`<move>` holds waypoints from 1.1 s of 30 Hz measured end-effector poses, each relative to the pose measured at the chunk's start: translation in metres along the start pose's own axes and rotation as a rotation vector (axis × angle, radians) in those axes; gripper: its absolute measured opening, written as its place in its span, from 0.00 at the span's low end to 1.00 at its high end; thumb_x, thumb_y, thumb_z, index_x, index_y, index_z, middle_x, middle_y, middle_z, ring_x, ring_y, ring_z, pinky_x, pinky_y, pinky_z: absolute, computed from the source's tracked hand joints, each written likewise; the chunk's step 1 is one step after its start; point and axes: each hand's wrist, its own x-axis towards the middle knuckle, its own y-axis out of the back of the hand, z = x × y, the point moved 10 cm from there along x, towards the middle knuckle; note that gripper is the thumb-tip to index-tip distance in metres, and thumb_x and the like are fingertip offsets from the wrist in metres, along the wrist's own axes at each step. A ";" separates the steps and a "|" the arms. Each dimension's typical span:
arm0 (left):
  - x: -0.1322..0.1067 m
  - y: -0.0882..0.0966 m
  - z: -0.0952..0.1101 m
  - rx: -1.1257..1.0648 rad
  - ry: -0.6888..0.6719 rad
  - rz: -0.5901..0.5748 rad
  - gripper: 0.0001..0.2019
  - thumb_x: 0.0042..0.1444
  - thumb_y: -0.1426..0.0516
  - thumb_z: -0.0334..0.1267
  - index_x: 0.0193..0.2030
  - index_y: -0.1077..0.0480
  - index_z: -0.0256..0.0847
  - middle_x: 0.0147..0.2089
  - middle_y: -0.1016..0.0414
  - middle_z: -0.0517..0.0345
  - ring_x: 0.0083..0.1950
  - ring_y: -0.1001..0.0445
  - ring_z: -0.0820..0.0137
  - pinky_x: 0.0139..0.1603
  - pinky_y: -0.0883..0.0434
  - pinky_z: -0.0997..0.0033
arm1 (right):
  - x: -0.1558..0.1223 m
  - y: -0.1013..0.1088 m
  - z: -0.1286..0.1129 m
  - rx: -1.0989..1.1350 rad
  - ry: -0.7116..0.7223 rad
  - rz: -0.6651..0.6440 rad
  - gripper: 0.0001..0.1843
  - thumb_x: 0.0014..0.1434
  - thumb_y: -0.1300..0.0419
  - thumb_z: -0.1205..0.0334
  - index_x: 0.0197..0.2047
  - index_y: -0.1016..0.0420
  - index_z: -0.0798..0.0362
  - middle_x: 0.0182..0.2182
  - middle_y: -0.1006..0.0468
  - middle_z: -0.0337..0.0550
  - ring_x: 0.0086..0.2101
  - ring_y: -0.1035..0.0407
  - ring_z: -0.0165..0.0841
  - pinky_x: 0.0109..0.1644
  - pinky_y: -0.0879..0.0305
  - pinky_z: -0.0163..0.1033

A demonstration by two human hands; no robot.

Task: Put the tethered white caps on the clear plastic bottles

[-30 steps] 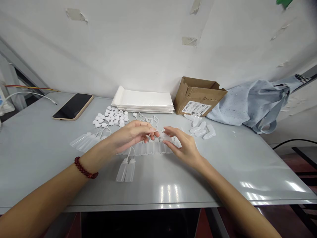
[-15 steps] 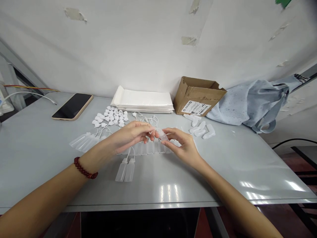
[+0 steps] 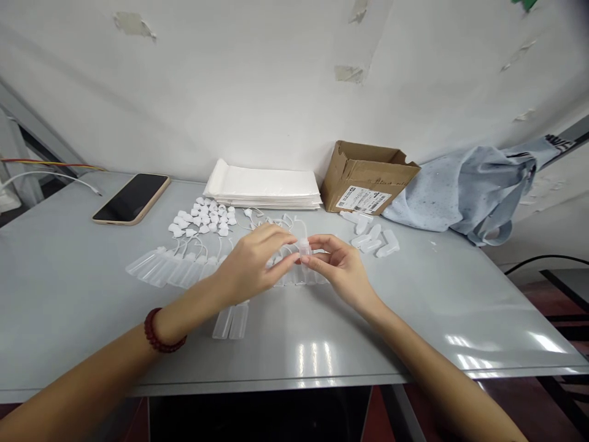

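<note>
Translucent squeeze bottle [image 3: 304,248] stands upright between the hands, pinched by the thumb and forefinger of the right hand [image 3: 338,267]. The left hand's [image 3: 252,264] fingertips [image 3: 288,240], held close together, curl in just beside it; whether they touch it is hard to tell. A light, steady pinch probably suits such thin plastic. Beneath that bottle runs a row of bottles [image 3: 294,276], too hidden to count. Toward the viewer lie two bottles [image 3: 230,322]; to its right, about six loose bottles [image 3: 372,238]; to its left, about six tethered bottles [image 3: 168,267], and beyond those a heap of white caps [image 3: 202,216].
</note>
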 end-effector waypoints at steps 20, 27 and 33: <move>-0.010 -0.020 0.022 0.250 -0.138 -0.136 0.12 0.57 0.39 0.38 0.42 0.32 0.32 0.41 0.27 0.47 0.43 0.30 0.60 0.42 0.28 0.61 | -0.001 -0.004 0.016 0.056 -0.100 0.007 0.22 0.41 0.27 0.59 0.37 0.30 0.54 0.32 0.25 0.38 0.28 0.23 0.34 0.32 0.29 0.36; -0.012 -0.014 0.024 0.219 -0.112 -0.143 0.10 0.56 0.39 0.36 0.42 0.33 0.33 0.42 0.28 0.48 0.44 0.31 0.60 0.42 0.28 0.60 | -0.001 -0.006 0.015 0.064 -0.101 -0.020 0.22 0.39 0.26 0.59 0.36 0.30 0.54 0.30 0.25 0.36 0.29 0.24 0.33 0.33 0.30 0.35; -0.024 -0.013 0.030 0.170 -0.126 -0.133 0.09 0.59 0.42 0.33 0.44 0.34 0.33 0.51 0.31 0.42 0.53 0.34 0.58 0.51 0.30 0.57 | -0.005 -0.014 0.018 -0.011 -0.118 -0.070 0.22 0.39 0.26 0.57 0.34 0.30 0.54 0.30 0.26 0.36 0.29 0.25 0.31 0.33 0.33 0.34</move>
